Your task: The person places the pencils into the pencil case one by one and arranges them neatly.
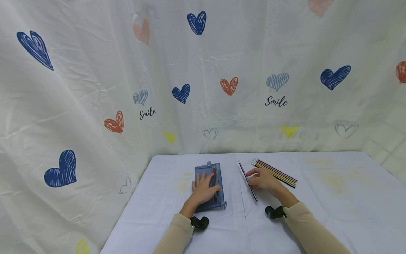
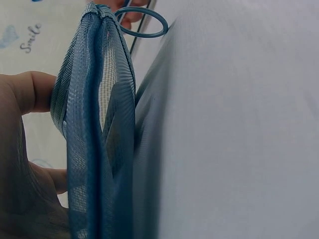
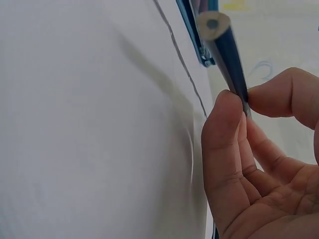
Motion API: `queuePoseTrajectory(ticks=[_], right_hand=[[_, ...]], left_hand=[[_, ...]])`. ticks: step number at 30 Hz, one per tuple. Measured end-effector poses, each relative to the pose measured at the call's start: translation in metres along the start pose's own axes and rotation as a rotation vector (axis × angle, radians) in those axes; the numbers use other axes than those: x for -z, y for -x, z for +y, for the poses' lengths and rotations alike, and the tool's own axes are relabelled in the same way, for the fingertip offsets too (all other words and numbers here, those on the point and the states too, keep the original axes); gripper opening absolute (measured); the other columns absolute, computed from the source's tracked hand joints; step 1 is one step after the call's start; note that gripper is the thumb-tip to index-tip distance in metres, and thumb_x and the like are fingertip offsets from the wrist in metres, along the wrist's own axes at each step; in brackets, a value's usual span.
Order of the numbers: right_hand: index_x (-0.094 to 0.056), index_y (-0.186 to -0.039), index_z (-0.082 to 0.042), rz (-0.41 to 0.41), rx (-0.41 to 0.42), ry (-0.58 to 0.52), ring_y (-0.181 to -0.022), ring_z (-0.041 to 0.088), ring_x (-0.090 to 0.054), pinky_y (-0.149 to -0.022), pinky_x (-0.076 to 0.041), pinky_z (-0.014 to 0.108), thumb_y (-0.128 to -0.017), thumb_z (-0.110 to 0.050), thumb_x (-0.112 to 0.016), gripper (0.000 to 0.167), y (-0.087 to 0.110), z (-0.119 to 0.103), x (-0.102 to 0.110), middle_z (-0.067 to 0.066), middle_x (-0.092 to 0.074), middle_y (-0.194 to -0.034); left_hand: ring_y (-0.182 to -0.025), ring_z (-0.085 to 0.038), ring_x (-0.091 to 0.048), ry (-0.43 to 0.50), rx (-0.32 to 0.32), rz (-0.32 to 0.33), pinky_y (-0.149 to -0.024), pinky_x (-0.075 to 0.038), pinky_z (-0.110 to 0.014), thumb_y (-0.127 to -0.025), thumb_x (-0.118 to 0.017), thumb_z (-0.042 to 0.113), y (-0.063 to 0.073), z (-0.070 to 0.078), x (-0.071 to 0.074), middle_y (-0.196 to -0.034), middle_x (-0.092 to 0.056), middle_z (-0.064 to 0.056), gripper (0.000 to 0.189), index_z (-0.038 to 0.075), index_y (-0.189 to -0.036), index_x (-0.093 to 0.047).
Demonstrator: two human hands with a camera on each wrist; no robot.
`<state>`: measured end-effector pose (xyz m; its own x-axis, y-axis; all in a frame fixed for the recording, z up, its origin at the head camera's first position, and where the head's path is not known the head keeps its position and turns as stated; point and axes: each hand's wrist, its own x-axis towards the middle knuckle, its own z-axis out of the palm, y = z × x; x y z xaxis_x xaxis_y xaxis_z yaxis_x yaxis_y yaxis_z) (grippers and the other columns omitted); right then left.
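My left hand (image 1: 203,188) rests on a blue mesh pencil case (image 1: 208,205), its fingers spread over the top. Several pencils (image 1: 214,173) show through the mesh. Close up in the left wrist view, the case (image 2: 94,124) bulges beside my fingers, with a blue ring (image 2: 165,25) at its far end. Between thumb and fingertips, my right hand (image 1: 263,179) pinches a dark pencil (image 1: 248,181) to the right of the case. In the right wrist view this pencil (image 3: 228,55) is dark blue, and its flat end shows a lead core in bare wood.
A row of several striped pencils (image 1: 279,174) lies slanted on the white table cover (image 1: 336,218), just behind my right hand. Black wrist cameras (image 1: 200,223) are worn on both arms. A white curtain (image 1: 247,46) printed with hearts hangs behind the table.
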<state>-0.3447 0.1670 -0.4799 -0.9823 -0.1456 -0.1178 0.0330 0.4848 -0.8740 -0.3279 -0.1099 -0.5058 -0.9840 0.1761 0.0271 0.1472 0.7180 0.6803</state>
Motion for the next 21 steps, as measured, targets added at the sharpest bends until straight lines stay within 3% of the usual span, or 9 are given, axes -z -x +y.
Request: queuePoseTrajectory(ticks=[21], right_hand=[[-0.065,-0.122,-0.002,-0.101,0.0,-0.049,-0.073,0.019,-0.064,-0.066,-0.055,0.032,-0.084,-0.007,-0.068,0.038,-0.001,-0.012,-0.028,0.009,-0.068,-0.089]], left_hand=[[-0.158,-0.048,-0.001,0.001,0.013,0.005,-0.12,-0.001,-0.074,-0.083,-0.062,0.049,-0.001,0.0,0.0,-0.169,-0.02,-0.022,0.081,0.019,-0.155,-0.045]])
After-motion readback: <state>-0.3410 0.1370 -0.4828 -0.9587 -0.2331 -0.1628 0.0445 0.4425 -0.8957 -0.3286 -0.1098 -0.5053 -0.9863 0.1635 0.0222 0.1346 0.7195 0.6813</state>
